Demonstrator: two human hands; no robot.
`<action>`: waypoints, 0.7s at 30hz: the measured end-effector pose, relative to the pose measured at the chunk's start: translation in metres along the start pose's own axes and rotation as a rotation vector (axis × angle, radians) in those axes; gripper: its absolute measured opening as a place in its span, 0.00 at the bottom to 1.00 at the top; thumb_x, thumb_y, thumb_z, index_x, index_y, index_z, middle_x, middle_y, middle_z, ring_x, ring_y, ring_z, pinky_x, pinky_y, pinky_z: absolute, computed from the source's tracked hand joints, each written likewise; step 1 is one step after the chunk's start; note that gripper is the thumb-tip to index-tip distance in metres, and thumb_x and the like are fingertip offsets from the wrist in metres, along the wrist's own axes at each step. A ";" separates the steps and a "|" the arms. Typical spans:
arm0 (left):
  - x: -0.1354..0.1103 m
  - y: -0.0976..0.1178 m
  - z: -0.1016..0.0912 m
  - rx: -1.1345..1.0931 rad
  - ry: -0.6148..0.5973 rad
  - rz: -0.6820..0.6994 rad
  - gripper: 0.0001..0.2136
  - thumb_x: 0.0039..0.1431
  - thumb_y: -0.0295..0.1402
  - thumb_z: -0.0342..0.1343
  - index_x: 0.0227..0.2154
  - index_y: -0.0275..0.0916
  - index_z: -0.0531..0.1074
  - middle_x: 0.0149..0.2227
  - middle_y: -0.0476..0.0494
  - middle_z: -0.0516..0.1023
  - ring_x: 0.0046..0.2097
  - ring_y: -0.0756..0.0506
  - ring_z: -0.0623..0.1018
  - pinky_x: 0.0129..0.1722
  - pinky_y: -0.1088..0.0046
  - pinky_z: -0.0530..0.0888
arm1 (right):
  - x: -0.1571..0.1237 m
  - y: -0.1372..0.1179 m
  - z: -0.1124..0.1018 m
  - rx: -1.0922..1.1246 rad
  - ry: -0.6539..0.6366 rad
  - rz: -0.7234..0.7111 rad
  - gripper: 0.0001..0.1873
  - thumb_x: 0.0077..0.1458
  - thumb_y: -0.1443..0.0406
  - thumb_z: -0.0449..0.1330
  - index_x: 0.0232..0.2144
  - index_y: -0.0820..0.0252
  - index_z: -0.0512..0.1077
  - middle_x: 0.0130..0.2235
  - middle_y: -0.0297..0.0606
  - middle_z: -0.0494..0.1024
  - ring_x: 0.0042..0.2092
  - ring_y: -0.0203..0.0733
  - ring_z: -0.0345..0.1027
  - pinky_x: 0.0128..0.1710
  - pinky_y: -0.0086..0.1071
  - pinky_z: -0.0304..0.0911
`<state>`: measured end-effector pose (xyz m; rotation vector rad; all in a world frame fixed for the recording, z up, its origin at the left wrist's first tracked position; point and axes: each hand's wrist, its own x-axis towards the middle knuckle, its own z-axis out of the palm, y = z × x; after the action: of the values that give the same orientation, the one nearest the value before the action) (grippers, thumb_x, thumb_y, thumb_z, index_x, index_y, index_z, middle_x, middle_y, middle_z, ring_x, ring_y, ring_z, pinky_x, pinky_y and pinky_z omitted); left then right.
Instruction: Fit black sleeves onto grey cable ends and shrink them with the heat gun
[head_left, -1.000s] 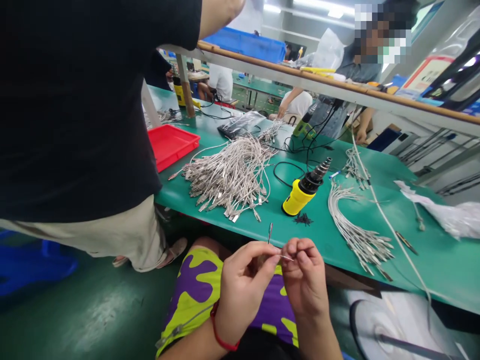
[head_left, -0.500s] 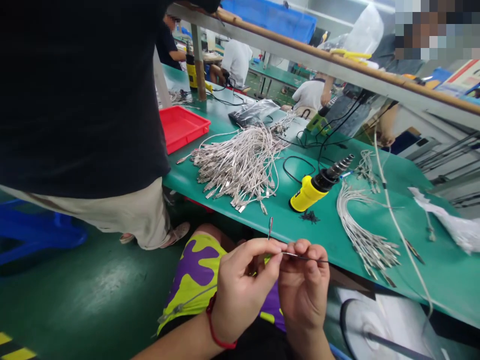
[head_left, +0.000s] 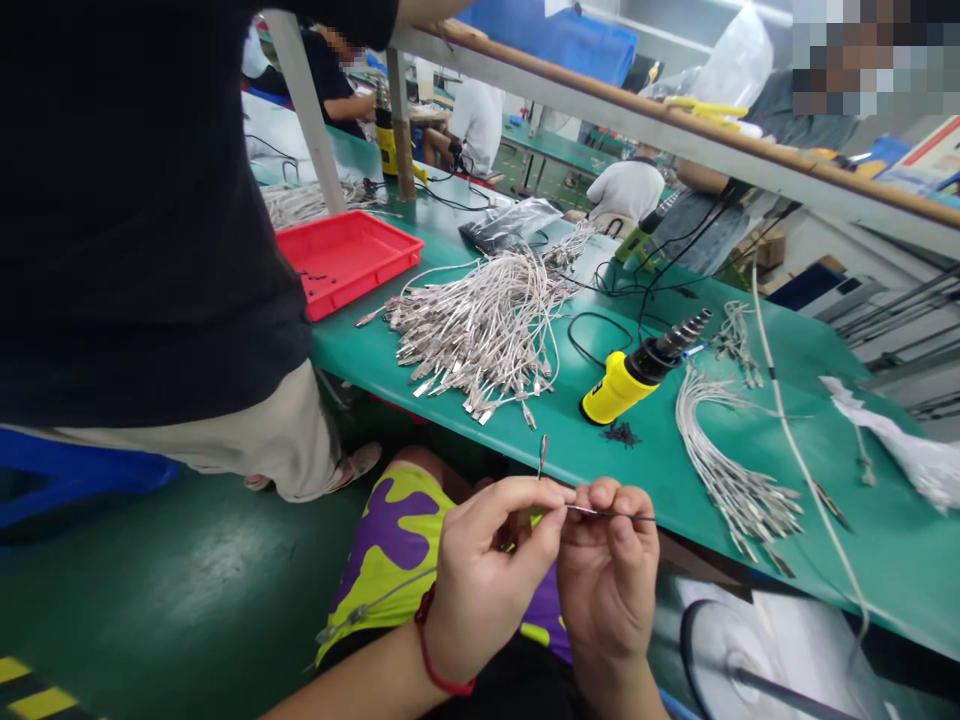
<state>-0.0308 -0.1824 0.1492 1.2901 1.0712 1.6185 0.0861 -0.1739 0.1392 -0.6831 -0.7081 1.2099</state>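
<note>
In the head view, the left hand (head_left: 487,570), with a red cord (head_left: 426,640) around its wrist, and the right hand (head_left: 607,590) are together over the person's lap, both pinching a thin cable (head_left: 609,514) with a bright metal end, just off the near edge of the green desk (head_left: 885,530). On the desk, a yellow heat gun (head_left: 615,390) lies nearest the hands, between a large heap of pale cables (head_left: 480,330) and a smaller bundle (head_left: 731,470) toward the right end. A red plastic tray (head_left: 345,262) sits near the left end, beside a person in a black shirt (head_left: 150,200) standing at the desk's near edge.
</note>
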 end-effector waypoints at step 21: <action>-0.005 -0.002 0.004 0.007 -0.019 0.047 0.11 0.65 0.23 0.60 0.43 0.47 0.77 0.43 0.51 0.84 0.40 0.47 0.83 0.36 0.75 0.79 | -0.003 -0.003 -0.004 0.129 -0.059 -0.010 0.04 0.61 0.66 0.67 0.38 0.54 0.75 0.39 0.31 0.76 0.42 0.33 0.74 0.46 0.26 0.74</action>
<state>-0.0260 -0.1854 0.1460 1.3417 1.0431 1.6348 0.0905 -0.1783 0.1392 -0.5375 -0.6757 1.2590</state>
